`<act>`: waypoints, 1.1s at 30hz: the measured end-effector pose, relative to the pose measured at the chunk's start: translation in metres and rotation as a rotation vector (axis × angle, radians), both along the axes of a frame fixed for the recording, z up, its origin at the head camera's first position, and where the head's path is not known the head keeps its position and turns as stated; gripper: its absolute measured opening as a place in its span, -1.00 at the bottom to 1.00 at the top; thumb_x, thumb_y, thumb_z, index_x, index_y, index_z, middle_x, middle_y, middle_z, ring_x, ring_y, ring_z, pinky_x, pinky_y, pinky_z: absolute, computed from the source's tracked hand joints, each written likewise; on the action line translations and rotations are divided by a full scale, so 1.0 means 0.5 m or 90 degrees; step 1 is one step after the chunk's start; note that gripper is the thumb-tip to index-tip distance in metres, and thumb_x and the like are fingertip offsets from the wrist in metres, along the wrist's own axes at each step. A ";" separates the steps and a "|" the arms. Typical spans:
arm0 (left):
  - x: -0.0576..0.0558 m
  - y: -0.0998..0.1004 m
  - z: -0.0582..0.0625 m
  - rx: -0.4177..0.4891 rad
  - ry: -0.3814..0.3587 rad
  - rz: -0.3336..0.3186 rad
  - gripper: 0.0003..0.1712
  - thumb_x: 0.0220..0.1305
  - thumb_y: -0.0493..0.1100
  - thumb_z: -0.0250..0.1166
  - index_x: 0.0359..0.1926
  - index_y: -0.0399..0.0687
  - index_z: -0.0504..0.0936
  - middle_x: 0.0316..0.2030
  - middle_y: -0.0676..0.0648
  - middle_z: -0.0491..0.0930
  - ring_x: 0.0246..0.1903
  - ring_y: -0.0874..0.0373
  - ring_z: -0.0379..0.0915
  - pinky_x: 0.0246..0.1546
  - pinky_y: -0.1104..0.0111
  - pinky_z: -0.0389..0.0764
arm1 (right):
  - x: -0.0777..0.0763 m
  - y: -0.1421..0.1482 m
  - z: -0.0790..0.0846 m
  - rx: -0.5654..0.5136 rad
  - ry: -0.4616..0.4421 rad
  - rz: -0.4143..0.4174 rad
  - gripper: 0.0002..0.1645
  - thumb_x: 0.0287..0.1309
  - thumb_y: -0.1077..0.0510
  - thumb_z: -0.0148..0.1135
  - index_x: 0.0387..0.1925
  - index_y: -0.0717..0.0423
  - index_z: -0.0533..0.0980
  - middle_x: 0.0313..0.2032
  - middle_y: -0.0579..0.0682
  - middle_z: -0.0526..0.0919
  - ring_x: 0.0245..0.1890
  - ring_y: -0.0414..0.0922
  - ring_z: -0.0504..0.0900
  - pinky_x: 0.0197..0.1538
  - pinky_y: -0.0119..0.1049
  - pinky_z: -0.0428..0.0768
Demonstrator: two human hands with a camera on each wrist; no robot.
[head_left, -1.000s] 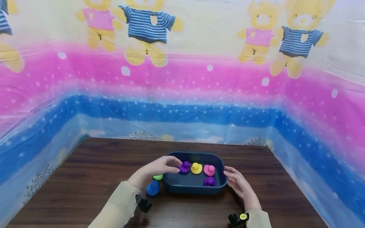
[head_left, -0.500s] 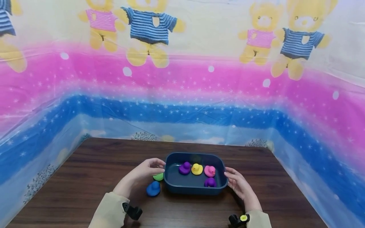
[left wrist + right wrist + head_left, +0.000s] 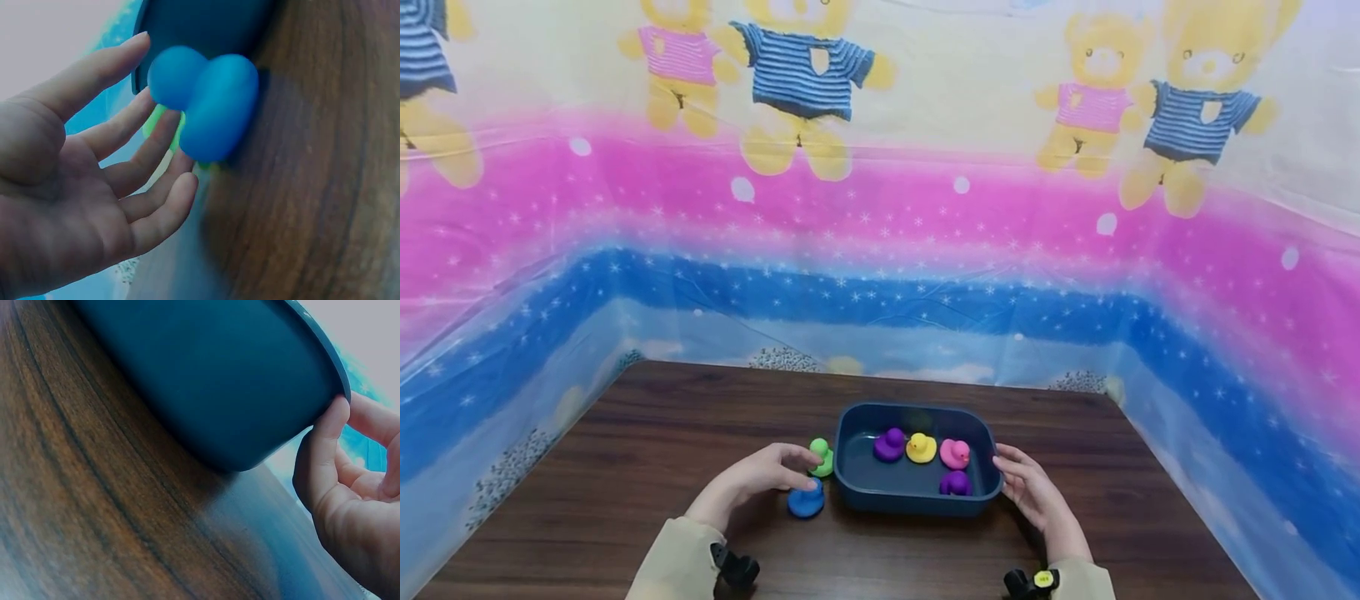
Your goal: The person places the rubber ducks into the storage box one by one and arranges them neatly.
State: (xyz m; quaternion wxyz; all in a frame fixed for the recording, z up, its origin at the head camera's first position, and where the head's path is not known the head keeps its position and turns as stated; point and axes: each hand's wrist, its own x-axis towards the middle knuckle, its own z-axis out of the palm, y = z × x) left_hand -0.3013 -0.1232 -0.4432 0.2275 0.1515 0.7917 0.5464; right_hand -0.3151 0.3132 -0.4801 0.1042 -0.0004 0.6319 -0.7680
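Observation:
In the head view, my left hand (image 3: 763,479) hovers at a blue rubber duck (image 3: 806,500) left of the dark plastic tub. The left wrist view has the thumb apart from the blue duck (image 3: 219,106), with the other fingers loosely bent behind it; whether they touch it I cannot tell. A green rubber duck (image 3: 822,458) stands just beyond, partly behind the fingertips. My right hand (image 3: 1033,496) holds the right end of the tub (image 3: 917,502), thumb and forefinger at its rim in the right wrist view. Inside lie two purple ducks (image 3: 889,446), a yellow duck (image 3: 921,448) and a pink duck (image 3: 955,455).
The brown wood-grain table (image 3: 685,417) reaches back to a printed cloth (image 3: 880,208) with teddy bears, which surrounds it on three sides. A black camera (image 3: 735,569) is strapped to the left wrist, and another (image 3: 1030,581) to the right.
My left hand has drawn back from inside the tub, leaving a purple duck there, and come down leftward to the blue duck. The green duck shows more. The right hand stays on the tub.

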 end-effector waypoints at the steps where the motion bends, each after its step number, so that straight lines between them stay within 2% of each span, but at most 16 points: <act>1: 0.000 -0.004 -0.003 -0.003 -0.002 -0.007 -0.46 0.25 -0.18 0.34 0.20 -0.33 0.50 0.21 -0.32 0.43 0.18 -0.14 0.40 0.10 0.03 0.54 | -0.001 -0.001 -0.001 0.002 -0.001 0.002 -0.71 0.44 0.26 -0.05 0.14 0.07 0.34 -0.23 -0.21 0.66 -0.26 -0.34 0.65 -0.16 -0.50 0.61; 5: -0.002 -0.013 -0.012 -0.008 0.006 -0.033 -0.43 0.22 -0.18 0.37 0.21 -0.35 0.50 0.20 -0.33 0.48 0.20 -0.22 0.39 0.15 0.00 0.50 | -0.001 -0.002 -0.006 0.009 0.006 0.012 -0.71 0.44 0.24 -0.04 0.14 0.07 0.34 -0.22 -0.22 0.65 -0.25 -0.35 0.65 -0.14 -0.50 0.61; 8: -0.003 -0.014 -0.015 -0.025 0.009 -0.036 -0.41 0.17 -0.19 0.42 0.20 -0.33 0.52 0.18 -0.31 0.51 0.21 -0.23 0.39 0.20 -0.06 0.44 | 0.002 -0.002 -0.005 0.004 0.011 0.017 -0.73 0.43 0.24 -0.02 0.11 0.05 0.36 -0.22 -0.22 0.66 -0.25 -0.36 0.65 -0.14 -0.50 0.62; 14: -0.003 -0.009 -0.017 -0.072 0.008 -0.007 -0.43 0.06 -0.27 0.49 0.13 -0.28 0.60 0.10 -0.25 0.58 0.16 -0.19 0.44 0.18 -0.09 0.43 | 0.003 -0.002 -0.002 0.003 0.012 0.013 -0.76 0.43 0.24 -0.03 0.07 0.01 0.39 -0.23 -0.23 0.66 -0.27 -0.36 0.65 -0.16 -0.51 0.61; 21: -0.002 -0.004 -0.024 -0.101 0.033 0.017 -0.50 0.01 -0.31 0.50 0.04 -0.30 0.65 0.02 -0.25 0.62 0.07 -0.17 0.49 0.11 -0.08 0.49 | 0.004 -0.002 0.000 0.005 0.008 0.017 -0.76 0.44 0.24 -0.04 0.07 0.00 0.39 -0.22 -0.22 0.66 -0.26 -0.36 0.65 -0.15 -0.51 0.61; 28: 0.001 -0.004 -0.024 -0.080 0.043 0.004 -0.54 0.06 -0.24 0.49 0.01 -0.31 0.66 -0.03 -0.15 0.64 -0.01 -0.04 0.51 0.05 0.00 0.54 | 0.003 -0.002 0.000 -0.003 0.010 0.013 -0.77 0.43 0.24 -0.03 0.04 -0.03 0.40 -0.22 -0.22 0.66 -0.26 -0.36 0.65 -0.15 -0.51 0.61; 33: 0.002 -0.010 -0.021 -0.050 0.029 -0.008 -0.59 0.11 -0.22 0.46 -0.02 -0.32 0.64 -0.03 -0.12 0.61 0.01 0.00 0.45 0.08 0.04 0.50 | 0.002 -0.002 -0.002 -0.011 0.005 0.005 -0.79 0.43 0.24 -0.02 -0.01 -0.07 0.43 -0.23 -0.22 0.66 -0.25 -0.36 0.65 -0.16 -0.51 0.61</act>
